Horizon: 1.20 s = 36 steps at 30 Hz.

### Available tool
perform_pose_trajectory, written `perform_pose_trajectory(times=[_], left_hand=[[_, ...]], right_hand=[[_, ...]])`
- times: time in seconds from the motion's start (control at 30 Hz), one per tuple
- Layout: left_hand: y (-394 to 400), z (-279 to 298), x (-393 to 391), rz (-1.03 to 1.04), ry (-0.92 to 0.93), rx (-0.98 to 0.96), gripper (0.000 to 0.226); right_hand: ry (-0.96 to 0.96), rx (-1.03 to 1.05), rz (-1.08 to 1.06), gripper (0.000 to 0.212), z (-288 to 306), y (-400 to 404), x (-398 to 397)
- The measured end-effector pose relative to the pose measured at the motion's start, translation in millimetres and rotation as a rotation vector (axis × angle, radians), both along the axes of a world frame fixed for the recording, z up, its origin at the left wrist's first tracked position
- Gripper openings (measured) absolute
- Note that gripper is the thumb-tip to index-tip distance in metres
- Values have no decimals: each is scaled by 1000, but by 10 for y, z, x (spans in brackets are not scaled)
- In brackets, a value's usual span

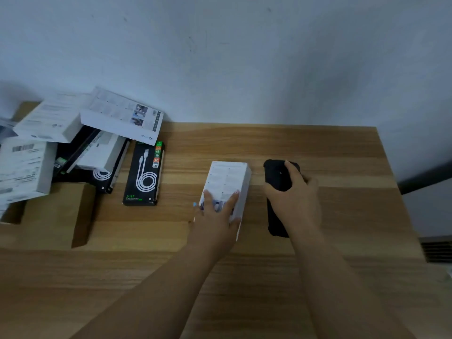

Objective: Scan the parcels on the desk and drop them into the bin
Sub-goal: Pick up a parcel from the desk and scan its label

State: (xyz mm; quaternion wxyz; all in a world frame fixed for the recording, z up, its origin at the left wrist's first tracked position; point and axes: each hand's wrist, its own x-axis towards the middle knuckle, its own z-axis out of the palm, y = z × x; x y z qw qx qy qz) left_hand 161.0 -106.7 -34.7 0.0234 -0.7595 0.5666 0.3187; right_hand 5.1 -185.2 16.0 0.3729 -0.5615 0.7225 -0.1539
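On the desk (318,148), just ahead of you, lay the white parcel (228,182) you were working with, flat on the wood with its printed face up and its long side running away from you. Your left hand (215,216) rested on its near end, fingers (233,198) straight and spread over the top, thumb at the right edge, pressing rather than clasping. Your right hand (297,201) was curled round the black scanner (277,177), which sat just beside the parcel on its right, apparently touching the desk.

You could have judged the parcel a light, stiff cardboard carton with smooth, perhaps glossy faces, so a flat palm might slide on it. A safer hold would have been across its narrow width, thumb on one long side and fingers on the other, near the middle so it would not tip.

Counting what showed: one white parcel under your hand; one black cable box (144,174) lying alone to the left, well apart from it; and a heap (73,133) at the far left edge of at least four white boxes and two or so dark ones, overlapped too much to count surely. One scanner. One brown cardboard flap (57,211) below the heap may have belonged to the bin; you could not tell.
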Motion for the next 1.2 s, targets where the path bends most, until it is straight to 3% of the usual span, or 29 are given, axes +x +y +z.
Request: perform_pose_trajectory(times=[0.13, 0.33, 0.53, 0.7, 0.83, 1.03, 1.2], left_hand=[[104, 77, 37, 53, 98, -25, 56], [142, 189, 341, 107, 40, -80, 70], [291, 233, 640, 244, -92, -151, 57], [276, 120, 737, 404, 125, -172, 81], [187, 51, 861, 390, 142, -165, 78], [12, -68, 996, 421, 198, -299, 64], [-79, -151, 852, 393, 53, -117, 111]], right_hand=[[-11, 5, 11, 72, 95, 91, 18], [-22, 17, 89, 73, 128, 188, 289], [-38, 7, 127, 73, 124, 275, 509], [-11, 3, 137, 73, 89, 309, 643], [-8, 15, 124, 73, 49, 306, 692], [-21, 41, 106, 73, -28, 330, 737], [9, 52, 102, 77, -105, 306, 698]])
